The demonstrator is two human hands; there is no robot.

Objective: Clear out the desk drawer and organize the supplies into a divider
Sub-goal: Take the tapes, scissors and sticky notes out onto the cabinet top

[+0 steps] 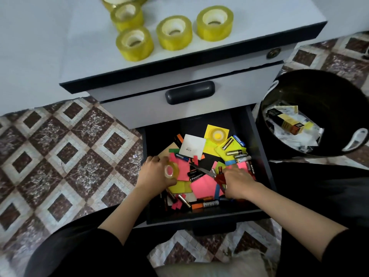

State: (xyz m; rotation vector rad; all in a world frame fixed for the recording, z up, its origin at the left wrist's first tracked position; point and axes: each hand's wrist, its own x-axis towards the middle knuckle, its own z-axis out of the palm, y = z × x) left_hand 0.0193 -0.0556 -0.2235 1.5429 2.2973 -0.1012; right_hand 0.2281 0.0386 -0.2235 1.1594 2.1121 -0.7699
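The open dark drawer (259, 148) holds a jumble of pink and yellow sticky notes (201, 185), batteries (236, 152), orange markers (204, 204), a white card (192, 146) and a small tape roll on a yellow note (217, 134). My left hand (155, 174) grips a small clear tape roll (171, 170) at the drawer's left side. My right hand (238, 181) lies curled over red-handled scissors (220, 179), whose blades point left across the notes; its fingertips are hidden.
Several large yellow tape rolls (174, 33) stand on the white desktop (60, 47). Above the open drawer is a closed drawer with a dark handle (189, 92). A black bin (323, 92) with paper and a box stands to the right. Patterned floor lies left.
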